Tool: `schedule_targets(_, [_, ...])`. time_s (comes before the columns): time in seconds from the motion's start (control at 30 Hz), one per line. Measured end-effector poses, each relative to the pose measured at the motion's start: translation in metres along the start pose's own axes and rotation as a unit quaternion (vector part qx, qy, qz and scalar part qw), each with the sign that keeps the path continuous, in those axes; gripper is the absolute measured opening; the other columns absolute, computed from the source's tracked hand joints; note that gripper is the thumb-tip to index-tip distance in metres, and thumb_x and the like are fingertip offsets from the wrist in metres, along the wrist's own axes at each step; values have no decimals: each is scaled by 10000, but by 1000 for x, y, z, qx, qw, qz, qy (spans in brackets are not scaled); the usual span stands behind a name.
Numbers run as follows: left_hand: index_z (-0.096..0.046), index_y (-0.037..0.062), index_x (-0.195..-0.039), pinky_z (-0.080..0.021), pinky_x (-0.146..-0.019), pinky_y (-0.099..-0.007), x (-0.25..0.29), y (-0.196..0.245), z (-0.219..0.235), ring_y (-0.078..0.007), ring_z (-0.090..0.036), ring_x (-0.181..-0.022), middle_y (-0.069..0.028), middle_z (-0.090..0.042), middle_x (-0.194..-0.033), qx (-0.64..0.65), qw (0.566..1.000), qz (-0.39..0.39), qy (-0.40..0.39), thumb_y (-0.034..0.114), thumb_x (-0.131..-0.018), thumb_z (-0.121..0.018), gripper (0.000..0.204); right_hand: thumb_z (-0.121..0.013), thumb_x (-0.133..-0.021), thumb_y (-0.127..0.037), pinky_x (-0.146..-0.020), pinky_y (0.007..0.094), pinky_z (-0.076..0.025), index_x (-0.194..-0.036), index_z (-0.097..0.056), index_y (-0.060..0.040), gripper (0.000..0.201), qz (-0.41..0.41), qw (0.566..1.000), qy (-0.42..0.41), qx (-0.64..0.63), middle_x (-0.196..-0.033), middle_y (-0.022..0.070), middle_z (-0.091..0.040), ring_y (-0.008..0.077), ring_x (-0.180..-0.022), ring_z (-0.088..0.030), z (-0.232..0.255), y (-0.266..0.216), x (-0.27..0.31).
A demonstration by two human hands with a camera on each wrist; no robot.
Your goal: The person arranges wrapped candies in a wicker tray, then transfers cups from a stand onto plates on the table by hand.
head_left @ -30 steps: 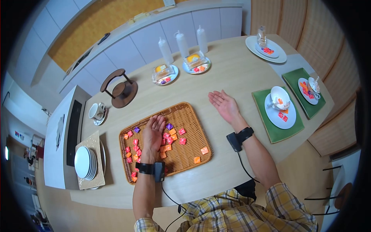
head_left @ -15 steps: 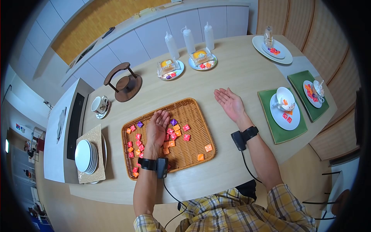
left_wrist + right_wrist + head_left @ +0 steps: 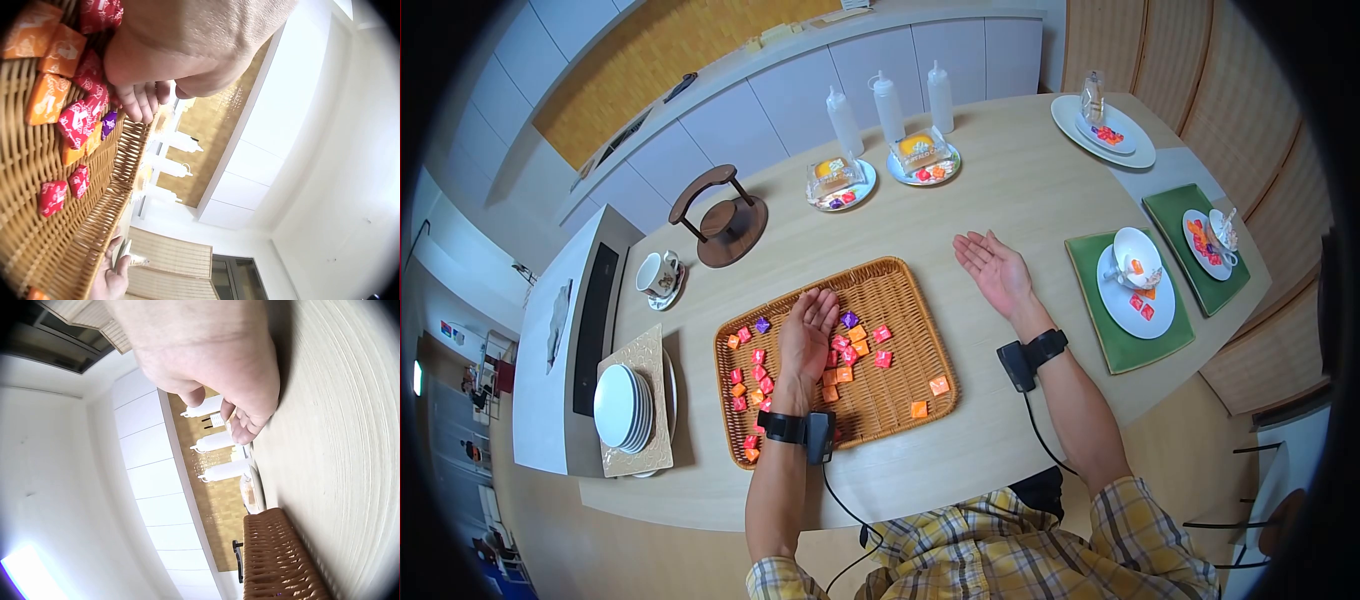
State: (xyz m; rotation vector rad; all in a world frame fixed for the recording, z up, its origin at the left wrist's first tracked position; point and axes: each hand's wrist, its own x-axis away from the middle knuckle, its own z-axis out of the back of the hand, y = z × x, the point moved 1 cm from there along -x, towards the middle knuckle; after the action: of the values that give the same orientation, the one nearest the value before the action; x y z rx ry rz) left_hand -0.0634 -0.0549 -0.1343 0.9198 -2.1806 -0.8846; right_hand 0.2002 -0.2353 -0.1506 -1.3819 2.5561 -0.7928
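Note:
My left hand (image 3: 805, 335) lies palm up over a brown wicker basket (image 3: 910, 300), its fingers loosely bent and nothing in the palm. Around it in the basket are several small wrapped candies: red (image 3: 883, 332), orange (image 3: 919, 409) and purple (image 3: 762, 325). In the left wrist view, red candies (image 3: 75, 124) and orange candies (image 3: 48, 99) lie close beside that hand. To the right of the basket, my right hand (image 3: 997, 272) rests palm up on the table (image 3: 990, 420), fingers relaxed and holding nothing. Some candies are hidden under the left hand and forearm.
Green trays (image 3: 1107, 340) with cups and plates stand right; a large oval plate (image 3: 1135, 150) lies beyond. Squeeze bottles (image 3: 890, 105) and plates of wrapped cakes (image 3: 920, 148) stand behind. Left are a wooden stand (image 3: 730, 235), a cup (image 3: 655, 272) and stacked plates (image 3: 615, 405).
The head view has shifted slightly, so the scene sits a little further right in it. Both hands keep their pose, and the candies have not moved in the basket.

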Motion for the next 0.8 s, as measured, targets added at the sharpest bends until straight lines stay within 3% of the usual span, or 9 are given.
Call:
schedule_targets(0.57, [-485,-29,-1156,-472,-943,-335,-2,-3,2,-238,-565,-1084,-138,-564,-1144,-6,1000,-1,-6,206,-954,-476,310,-453,-971,-258,-1059,380,-372,-1179,-410,85,404,6,1000,-17,8,-1224,217,-489,289,-1186,-474,1,-1,2])
schedule_targets(0.8, [-490,-30,-1167,-494,-884,-329,26,18,-28,-218,-587,-1017,-129,-583,-1087,-103,994,6,-30,173,-937,-521,309,-464,-967,-270,-1046,401,-382,-1199,-416,61,407,-67,995,23,76,-1239,218,-490,298,-1187,-477,15,-16,51])
